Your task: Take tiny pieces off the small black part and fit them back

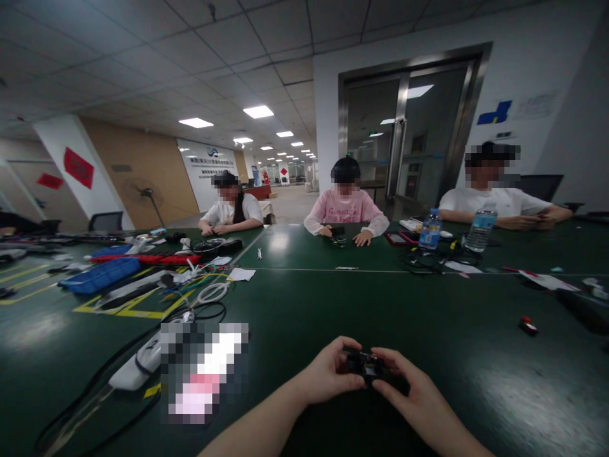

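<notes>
Low in the middle of the head view, a small black device [367, 365] is gripped from both sides, just over the green table [285, 304]. My left hand [333, 371] pinches its left edge between thumb and fingers. From the other side, my right hand [402, 381] closes thumb and fingers round its right part. The device's exact kind is too dark and small to make out. To the right, a small red and black object [528, 325] lies apart from my hands.
At left are a white power strip [137, 362], a blurred-out phone-like rectangle [209, 371], cables [213, 292] and a blue tray [99, 275]. Water bottles [481, 227] stand at the far right. Several people [346, 206] sit across the table.
</notes>
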Motion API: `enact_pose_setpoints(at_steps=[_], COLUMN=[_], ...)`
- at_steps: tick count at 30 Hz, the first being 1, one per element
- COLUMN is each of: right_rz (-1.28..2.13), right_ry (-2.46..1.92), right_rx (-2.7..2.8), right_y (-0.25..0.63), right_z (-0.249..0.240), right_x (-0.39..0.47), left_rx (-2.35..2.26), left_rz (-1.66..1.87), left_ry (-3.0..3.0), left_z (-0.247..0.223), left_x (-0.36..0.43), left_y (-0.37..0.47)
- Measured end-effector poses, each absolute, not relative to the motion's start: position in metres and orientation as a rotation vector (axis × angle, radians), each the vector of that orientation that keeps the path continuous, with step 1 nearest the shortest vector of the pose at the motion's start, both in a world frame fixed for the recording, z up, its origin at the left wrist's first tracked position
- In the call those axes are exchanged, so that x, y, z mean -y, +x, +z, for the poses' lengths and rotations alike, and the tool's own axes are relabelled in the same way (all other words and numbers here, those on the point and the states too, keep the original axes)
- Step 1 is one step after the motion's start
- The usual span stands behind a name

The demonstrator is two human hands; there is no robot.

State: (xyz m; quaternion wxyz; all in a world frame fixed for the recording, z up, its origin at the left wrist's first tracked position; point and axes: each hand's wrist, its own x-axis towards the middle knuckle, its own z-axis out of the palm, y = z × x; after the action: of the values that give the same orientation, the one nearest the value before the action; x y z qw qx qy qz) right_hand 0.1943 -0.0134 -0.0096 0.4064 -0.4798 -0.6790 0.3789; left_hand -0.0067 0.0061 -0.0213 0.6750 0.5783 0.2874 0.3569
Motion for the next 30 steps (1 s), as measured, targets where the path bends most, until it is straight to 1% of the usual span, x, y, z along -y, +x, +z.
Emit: enact_pose_setpoints(at_steps=[15, 21, 30], right_rz=[0.97, 0.923, 0.915], right_ry=[-1.247, -1.24, -1.279], right_rx=[1.754, 1.755, 1.9], right_y=[0.1946, 0.1951, 0.1952], right_z=[-0.01, -0.0102, -0.0088], right_x=[0.0134, 0.0138, 0.0129], left_rx=[-0.662, -0.64, -0.635], left_rz=[0.795, 0.803, 0.792], left_ry=[1.34, 1.326, 1.286], left_z=[-0.0258, -0.0256, -0.0225], left_x=[-0.0083, -0.0083, -0.0081], left_y=[-0.0082, -0.0077, -0.0064])
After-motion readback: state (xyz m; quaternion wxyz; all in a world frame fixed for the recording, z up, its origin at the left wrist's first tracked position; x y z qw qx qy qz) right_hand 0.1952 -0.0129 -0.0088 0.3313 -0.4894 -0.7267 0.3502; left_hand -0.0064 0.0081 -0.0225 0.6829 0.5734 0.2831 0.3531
